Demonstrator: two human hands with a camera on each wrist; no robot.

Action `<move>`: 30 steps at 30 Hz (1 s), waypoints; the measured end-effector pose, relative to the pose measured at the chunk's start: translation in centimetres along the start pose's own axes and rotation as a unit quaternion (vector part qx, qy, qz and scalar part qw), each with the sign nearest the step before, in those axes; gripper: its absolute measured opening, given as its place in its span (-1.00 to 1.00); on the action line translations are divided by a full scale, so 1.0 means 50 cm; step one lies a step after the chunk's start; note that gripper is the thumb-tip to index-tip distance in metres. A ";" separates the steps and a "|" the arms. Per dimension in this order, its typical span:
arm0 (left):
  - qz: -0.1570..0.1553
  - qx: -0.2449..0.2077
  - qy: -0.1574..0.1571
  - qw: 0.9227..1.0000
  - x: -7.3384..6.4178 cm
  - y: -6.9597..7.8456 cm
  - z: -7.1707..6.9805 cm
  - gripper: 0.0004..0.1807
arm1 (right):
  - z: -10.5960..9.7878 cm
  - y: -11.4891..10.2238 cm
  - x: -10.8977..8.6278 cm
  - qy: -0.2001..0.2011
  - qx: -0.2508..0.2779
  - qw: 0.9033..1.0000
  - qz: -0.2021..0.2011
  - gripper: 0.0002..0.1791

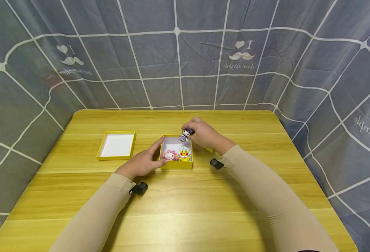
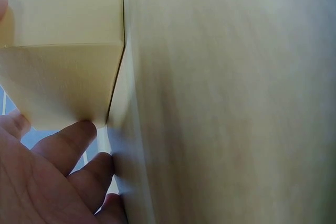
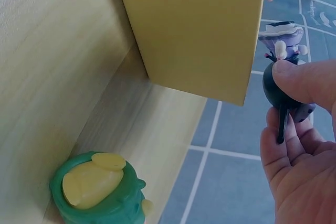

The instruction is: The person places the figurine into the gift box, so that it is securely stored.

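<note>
My right hand (image 1: 204,133) pinches a small toy figurine (image 1: 186,134) with a black hood and purple dress, above the far right corner of an open yellow box (image 1: 176,165). In the right wrist view the figurine (image 3: 283,82) is held head down between thumb and fingers. Inside the box, at the near side, sit a pink figurine (image 1: 170,155) and a yellow one with red cheeks (image 1: 184,153). My left hand (image 1: 144,161) holds the box's left side, thumb at the near corner and fingers farther back. The left wrist view shows its fingers (image 2: 68,145) against the box wall.
A yellow-rimmed lid (image 1: 115,145), white inside, lies left of the box. Right of the box, partly hidden by my right arm, is a green and yellow toy (image 3: 97,187). A grey checked curtain (image 1: 178,70) hangs behind the wooden table (image 1: 178,210).
</note>
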State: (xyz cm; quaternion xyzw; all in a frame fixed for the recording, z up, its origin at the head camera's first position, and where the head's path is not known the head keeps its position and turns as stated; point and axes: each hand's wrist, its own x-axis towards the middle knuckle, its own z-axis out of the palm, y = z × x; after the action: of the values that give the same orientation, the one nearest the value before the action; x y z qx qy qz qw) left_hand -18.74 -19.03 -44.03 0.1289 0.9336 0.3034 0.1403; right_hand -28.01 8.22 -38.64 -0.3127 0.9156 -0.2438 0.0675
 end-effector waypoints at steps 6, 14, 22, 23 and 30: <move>0.000 -0.003 -0.001 1.000 0.001 0.000 0.000 0.06 | 0.001 -0.003 -0.002 -0.005 -0.002 1.000 0.002 -0.56; -0.004 -0.004 -0.003 1.000 0.000 -0.001 0.000 0.06 | 0.003 -0.006 -0.002 -0.019 -0.003 1.000 0.004 -0.55; -0.003 -0.002 -0.003 1.000 0.001 -0.001 0.002 0.06 | 0.006 -0.008 -0.001 -0.027 -0.023 0.999 -0.002 -0.55; -0.003 -0.003 -0.003 1.000 0.001 -0.001 0.002 0.06 | 0.006 -0.008 -0.001 -0.029 -0.027 0.999 -0.003 -0.56; 0.000 -0.008 -0.002 1.000 0.002 -0.001 0.002 0.07 | 0.007 -0.011 -0.001 -0.035 -0.044 0.998 -0.011 -0.57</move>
State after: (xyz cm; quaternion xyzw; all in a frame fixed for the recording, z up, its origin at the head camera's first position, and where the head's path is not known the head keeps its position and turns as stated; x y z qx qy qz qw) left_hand -18.80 -19.01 -44.15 0.1287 0.9310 0.3103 0.1430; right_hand -27.57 7.76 -38.69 -0.3337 0.9190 -0.1932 0.0826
